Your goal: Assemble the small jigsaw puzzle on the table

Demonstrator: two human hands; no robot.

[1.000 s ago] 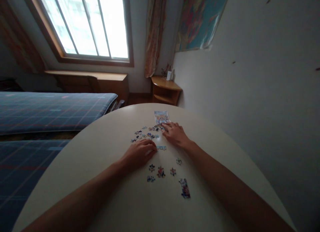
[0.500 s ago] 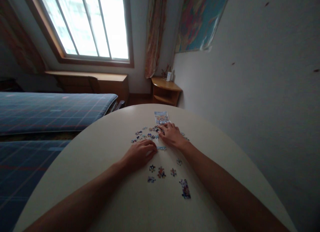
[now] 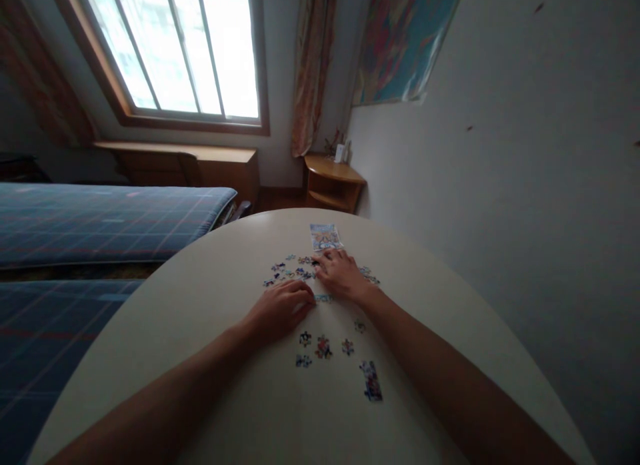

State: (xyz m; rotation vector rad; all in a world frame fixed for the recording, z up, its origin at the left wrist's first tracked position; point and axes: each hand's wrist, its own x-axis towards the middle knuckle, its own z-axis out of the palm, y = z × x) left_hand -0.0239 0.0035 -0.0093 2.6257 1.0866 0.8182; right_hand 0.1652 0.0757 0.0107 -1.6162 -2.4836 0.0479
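My left hand (image 3: 285, 306) rests on the table with its fingers bent together. Its fingertips pinch the left end of a short strip of joined jigsaw pieces (image 3: 324, 298). My right hand (image 3: 340, 273) reaches over the loose jigsaw pieces (image 3: 303, 273), fingers spread and fingertips down among them; the palm hides part of the pile. Nearer to me lie a reddish joined clump of pieces (image 3: 323, 347), several single pieces such as one on the right (image 3: 348, 347), and a larger assembled block (image 3: 371, 381).
A small picture card (image 3: 325, 237) lies beyond the pile on the round white table (image 3: 210, 385). Blue plaid mattresses (image 3: 110, 221) stand to the left, a wall (image 3: 525, 218) to the right. A wooden corner shelf (image 3: 335, 170) is behind the table.
My right hand has shifted very slightly to the left over the loose pieces, its fingers drawn a little closer. My left hand stays at the strip. The view has moved slightly.
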